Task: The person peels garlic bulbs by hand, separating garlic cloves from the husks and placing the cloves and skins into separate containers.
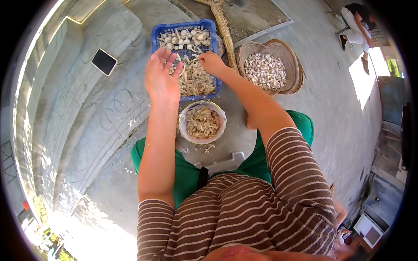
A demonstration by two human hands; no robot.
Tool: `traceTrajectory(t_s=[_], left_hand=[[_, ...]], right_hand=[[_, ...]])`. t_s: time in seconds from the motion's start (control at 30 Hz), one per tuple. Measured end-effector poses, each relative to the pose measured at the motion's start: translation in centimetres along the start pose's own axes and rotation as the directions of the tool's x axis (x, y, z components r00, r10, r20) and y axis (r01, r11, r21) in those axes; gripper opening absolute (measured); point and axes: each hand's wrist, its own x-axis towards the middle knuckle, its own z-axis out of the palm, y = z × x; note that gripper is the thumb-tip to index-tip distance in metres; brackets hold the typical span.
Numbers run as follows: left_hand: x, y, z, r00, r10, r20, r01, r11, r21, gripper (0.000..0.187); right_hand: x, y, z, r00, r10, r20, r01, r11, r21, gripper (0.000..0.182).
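In the head view a blue plastic crate (216,43) stands on the floor in front of me. Whole garlic bulbs (187,38) with stalks lie at its far end, and dry garlic skins and stalks (196,80) fill its near end. My left hand (163,76) is above the crate's left edge, palm turned up and fingers apart, with nothing seen in it. Over the crate's right side my right hand (212,63) is closed, its fingertips beside pale stalks; what it pinches, if anything, is too small to name.
Close to me stands a lined bowl (182,130) of garlic skins. A woven basket (298,71) with loose garlic cloves (264,71) is at right. A tablet-like device (104,62) lies on the left ledge. Another person (358,24) sits at far right; part of someone shows lower right.
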Motion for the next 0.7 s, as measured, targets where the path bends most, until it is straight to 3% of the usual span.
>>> traceTrajectory(t_s=[0.1,0.17,0.2,0.3,0.37,0.43,0.47,0.5,0.57,0.6,0.63,0.67,0.7], left_hand=[[0.2,0.3,0.1,1.000,-0.019,-0.008,0.019,1.000,-0.023,0.029],[0.4,0.5,0.2,1.000,-0.028,-0.007,0.027,0.999,-0.036,0.029],[0.5,0.6,0.1,1.000,-0.029,0.006,0.030,0.999,-0.039,0.029],[1.0,0.7,-0.1,0.999,-0.034,0.021,0.035,0.998,-0.045,0.030],[1.3,0.8,-0.2,0.999,-0.037,0.026,0.039,0.998,-0.046,0.030],[1.3,0.8,-0.3,0.999,-0.034,0.029,0.035,0.998,-0.050,0.030],[1.3,0.8,-0.3,0.999,-0.035,0.029,0.036,0.998,-0.049,0.030],[1.4,0.8,-0.4,0.999,-0.035,0.037,0.037,0.998,-0.056,0.029],[1.3,0.9,-0.5,0.998,-0.034,0.051,0.037,0.997,-0.062,0.028],[1.2,0.9,-0.4,0.998,-0.018,0.056,0.021,0.999,-0.046,0.025],[1.0,0.9,-0.4,0.998,-0.001,0.063,0.003,0.999,-0.032,0.023],[1.1,0.8,-0.5,0.997,0.004,0.073,-0.001,1.000,-0.031,0.023],[1.2,0.5,-0.6,0.996,0.035,0.078,-0.035,0.999,0.004,0.020]], right_hand=[[3.3,0.7,4.0,0.994,-0.063,0.088,0.074,0.989,-0.127,0.023],[4.7,0.0,5.3,0.979,0.181,0.094,-0.145,0.942,-0.303,0.028],[5.4,-0.2,5.3,0.945,0.255,0.204,-0.182,0.930,-0.318,0.034],[6.6,-0.6,5.4,0.901,0.332,0.279,-0.180,0.872,-0.455,0.033],[7.2,-0.4,5.5,0.903,0.331,0.273,-0.176,0.867,-0.467,0.033],[8.1,1.4,6.6,0.945,0.289,0.154,-0.209,0.895,-0.394,0.031],[8.2,2.4,7.1,0.989,0.150,0.014,-0.133,0.911,-0.390,0.026],[7.9,2.2,6.6,0.988,0.151,0.014,-0.134,0.911,-0.390,0.026],[7.3,0.3,4.0,0.988,0.095,-0.125,-0.104,0.992,-0.071,0.020],[6.7,-0.9,2.3,0.987,0.096,-0.132,-0.106,0.992,-0.072,0.020],[5.9,-2.5,0.3,0.987,0.157,-0.046,-0.141,0.957,0.252,0.018],[5.1,-4.1,-1.7,0.982,0.182,0.052,-0.181,0.819,0.545,0.017],[4.2,-5.3,-3.2,0.982,0.183,0.044,-0.177,0.820,0.545,0.017]])
